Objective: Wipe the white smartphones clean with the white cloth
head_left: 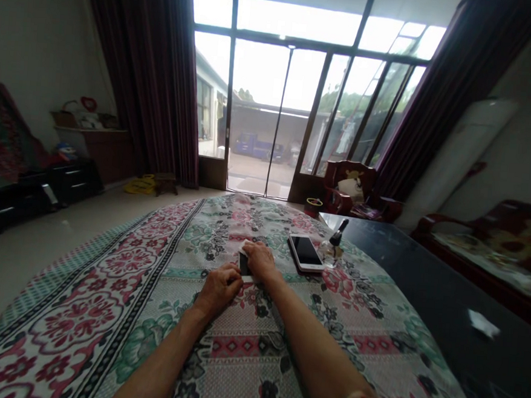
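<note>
A white-edged phone (242,265) with a dark screen lies on the patterned tablecloth, mostly covered by my hands. My left hand (220,287) is closed, its thumb and fingers pinching the phone's near left edge. Curled over the screen from the right is my right hand (262,260), with a small white wipe (245,245) showing under its fingertips. The far right part of this phone is hidden. To the right lies a second white phone (306,252), its dark screen up. Beside that stands a clear spray bottle (332,246) with a black top, touched by neither hand.
The floral tablecloth (142,330) covers a rounded table. A dark glossy table (426,295) adjoins on the right, bearing a crumpled white piece (483,323). Wooden seats (351,175) stand farther back, near glass doors (271,120) between dark curtains.
</note>
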Available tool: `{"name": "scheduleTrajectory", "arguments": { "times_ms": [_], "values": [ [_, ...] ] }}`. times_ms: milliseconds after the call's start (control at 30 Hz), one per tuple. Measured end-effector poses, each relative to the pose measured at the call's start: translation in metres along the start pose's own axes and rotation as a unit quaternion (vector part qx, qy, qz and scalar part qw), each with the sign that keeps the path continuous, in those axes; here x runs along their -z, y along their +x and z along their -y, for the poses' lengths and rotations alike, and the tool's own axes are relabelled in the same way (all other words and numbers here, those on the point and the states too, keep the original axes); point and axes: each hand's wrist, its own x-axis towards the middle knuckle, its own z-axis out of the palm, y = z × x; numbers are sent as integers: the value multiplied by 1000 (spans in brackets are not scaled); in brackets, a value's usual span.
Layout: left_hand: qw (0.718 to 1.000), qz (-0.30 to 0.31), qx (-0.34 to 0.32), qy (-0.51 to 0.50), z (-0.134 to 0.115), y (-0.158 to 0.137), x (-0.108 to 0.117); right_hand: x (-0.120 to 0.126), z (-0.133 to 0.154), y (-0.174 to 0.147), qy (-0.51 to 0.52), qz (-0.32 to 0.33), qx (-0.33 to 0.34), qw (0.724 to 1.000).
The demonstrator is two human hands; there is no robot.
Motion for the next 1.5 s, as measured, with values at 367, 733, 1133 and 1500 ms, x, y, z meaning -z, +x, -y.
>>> {"name": "scheduleTrajectory", "arguments": {
  "times_ms": [367,733,1133,1500],
  "values": [
    [1000,-4,4,-13,0,-1,-1,2,-8,-37,1,-15,37,999],
    [1000,-7,12,-7,1,0,-2,1,-13,-1,-2,7,-2,1000],
    [1000,-3,15,-3,-1,-1,-1,17,-11,-73,26,10,108,994],
    [1000,6,29,1,-3,0,1,11,-18,-6,-8,40,20,999]
  ]
}}
